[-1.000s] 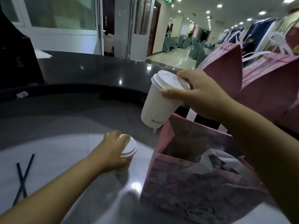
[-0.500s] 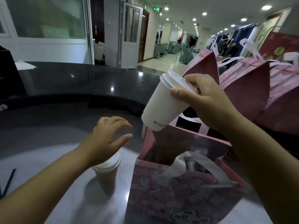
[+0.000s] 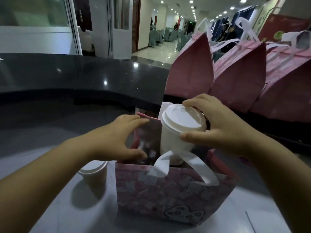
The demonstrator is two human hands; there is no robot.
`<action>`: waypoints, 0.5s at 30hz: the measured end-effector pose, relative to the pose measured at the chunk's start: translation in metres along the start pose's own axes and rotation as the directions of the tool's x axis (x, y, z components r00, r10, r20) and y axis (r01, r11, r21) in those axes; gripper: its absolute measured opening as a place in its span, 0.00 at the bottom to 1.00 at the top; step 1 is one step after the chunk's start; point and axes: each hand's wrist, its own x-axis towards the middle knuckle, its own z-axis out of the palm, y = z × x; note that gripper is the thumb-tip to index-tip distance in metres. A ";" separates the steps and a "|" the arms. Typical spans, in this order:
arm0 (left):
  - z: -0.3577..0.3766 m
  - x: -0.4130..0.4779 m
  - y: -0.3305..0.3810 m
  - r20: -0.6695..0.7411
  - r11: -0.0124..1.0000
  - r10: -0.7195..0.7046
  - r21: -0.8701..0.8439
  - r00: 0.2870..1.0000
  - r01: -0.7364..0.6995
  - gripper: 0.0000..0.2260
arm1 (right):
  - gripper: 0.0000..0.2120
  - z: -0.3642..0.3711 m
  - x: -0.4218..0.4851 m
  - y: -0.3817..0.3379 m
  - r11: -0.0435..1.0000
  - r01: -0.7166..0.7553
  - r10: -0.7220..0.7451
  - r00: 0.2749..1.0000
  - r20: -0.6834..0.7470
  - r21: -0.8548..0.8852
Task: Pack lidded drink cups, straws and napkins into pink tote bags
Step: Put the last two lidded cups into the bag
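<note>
The right grip [image 3: 222, 130] is closed on the tall cup [image 3: 175, 140] at its lid [image 3: 181, 118], thumb on the near rim and fingers curled over the far rim. The cup hangs straight below the grip with its long axis close to upright. Its base is already below the rim of the pink tote bag [image 3: 168, 195], so the remaining path looks to be straight down from the grip.

The bag's white handle [image 3: 193, 162] loops across the mouth just on the near side of the cup, touching or almost touching its wall. It could snag the cup.

To the left of the right grip, the left grip [image 3: 117, 142] is spread wide and holds nothing. Fingertips and thumb rest on the bag's left wall, apparently bracing the mouth open.

A small cup [image 3: 94, 174] stands on the bench [image 3: 50, 132] under the left forearm, outside the bag. The left grip is the nearer one to it.
</note>
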 end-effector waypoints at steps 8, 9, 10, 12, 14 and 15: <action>0.002 -0.007 0.010 0.183 1.000 0.005 -0.007 0.983 -0.004 0.62 | 0.39 0.013 -0.010 0.004 0.994 0.107 -0.096 0.967 0.234 -0.034; 0.003 -0.008 0.011 0.195 1.000 0.006 0.007 0.981 -0.008 0.63 | 0.39 0.014 -0.009 0.005 0.993 0.111 -0.100 0.962 0.253 -0.031; 0.003 -0.009 0.011 0.202 1.000 0.009 0.020 0.979 -0.013 0.64 | 0.39 0.014 -0.008 0.005 0.993 0.111 -0.100 0.959 0.266 -0.028; 0.004 -0.010 0.013 0.216 0.999 0.012 0.041 0.976 -0.022 0.65 | 0.40 0.015 -0.004 0.006 0.995 0.101 -0.092 0.958 0.272 -0.022; 0.004 -0.011 0.013 0.224 0.998 0.020 0.045 0.974 -0.031 0.64 | 0.40 0.019 0.000 0.005 0.995 0.091 -0.078 0.955 0.286 -0.036; 0.004 -0.011 0.014 0.227 0.998 0.024 0.046 0.974 -0.035 0.64 | 0.41 0.022 0.001 0.003 0.995 0.086 -0.068 0.950 0.306 -0.045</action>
